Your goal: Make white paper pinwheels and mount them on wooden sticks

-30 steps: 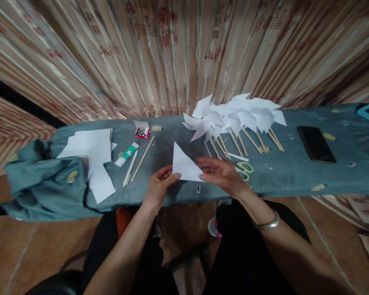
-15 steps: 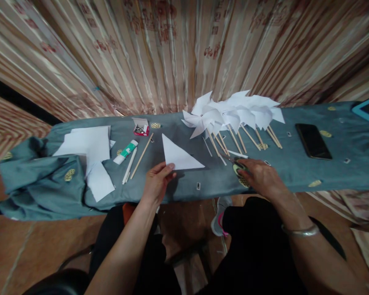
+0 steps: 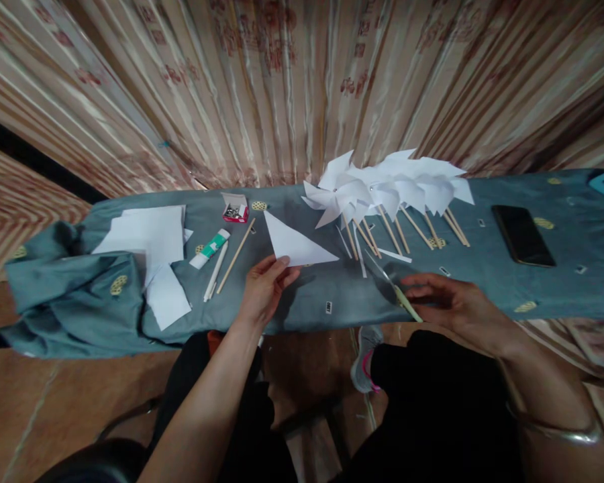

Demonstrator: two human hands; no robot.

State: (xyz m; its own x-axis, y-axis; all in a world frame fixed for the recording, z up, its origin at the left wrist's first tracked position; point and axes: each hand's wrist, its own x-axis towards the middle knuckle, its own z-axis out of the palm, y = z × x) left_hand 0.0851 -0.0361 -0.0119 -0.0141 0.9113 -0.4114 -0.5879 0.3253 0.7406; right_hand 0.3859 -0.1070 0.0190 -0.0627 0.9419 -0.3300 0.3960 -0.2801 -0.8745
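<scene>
My left hand (image 3: 264, 290) pinches the near corner of a white paper triangle (image 3: 294, 245) and holds it just above the grey-blue cloth (image 3: 342, 295). My right hand (image 3: 450, 302) is closed on the pale green handles of a pair of scissors (image 3: 392, 285), whose blades point up and left towards the triangle. The scissors are lifted off the cloth, a hand's width right of the paper.
Several white paper pinwheels on wooden sticks (image 3: 387, 191) lie at the back. Left are a glue tube (image 3: 209, 248), loose sticks (image 3: 235, 256), a small box of pins (image 3: 234, 209) and paper sheets (image 3: 148, 235). A black phone (image 3: 522, 235) lies right. Curtains (image 3: 282, 87) hang behind.
My right hand let go of the triangle, reached right to the scissors on the cloth and picked them up. My left hand kept the triangle and shifted it slightly left.
</scene>
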